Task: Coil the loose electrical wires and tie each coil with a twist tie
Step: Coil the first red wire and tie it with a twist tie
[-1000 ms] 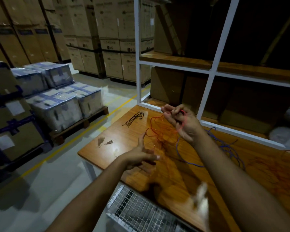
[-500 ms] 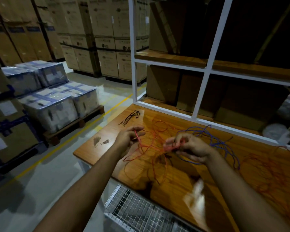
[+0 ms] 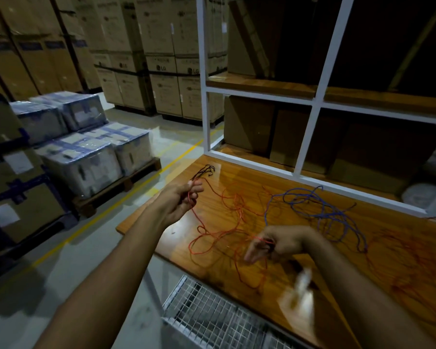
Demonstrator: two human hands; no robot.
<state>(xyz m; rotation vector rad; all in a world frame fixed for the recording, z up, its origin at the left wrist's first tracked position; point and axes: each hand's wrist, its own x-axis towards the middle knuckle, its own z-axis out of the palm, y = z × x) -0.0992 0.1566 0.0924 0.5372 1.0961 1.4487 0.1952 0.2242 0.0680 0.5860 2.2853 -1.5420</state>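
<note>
A loose red wire sprawls in loops over the wooden table. My left hand is raised above the table's left end and pinches one stretch of that red wire between thumb and fingers. My right hand hovers low over the table's middle and pinches another stretch of the same wire. A tangled blue wire lies behind my right hand. A bunch of black twist ties rests at the table's far left corner. More red wire lies tangled on the right.
A white metal shelf frame with cardboard boxes stands right behind the table. A wire mesh basket sits below the table's near edge. Wrapped boxes on a pallet and stacked cartons fill the floor to the left.
My hands have drawn apart along the red wire: the left went up and out to the left, the right came down towards me. The camera view shifted slightly.
</note>
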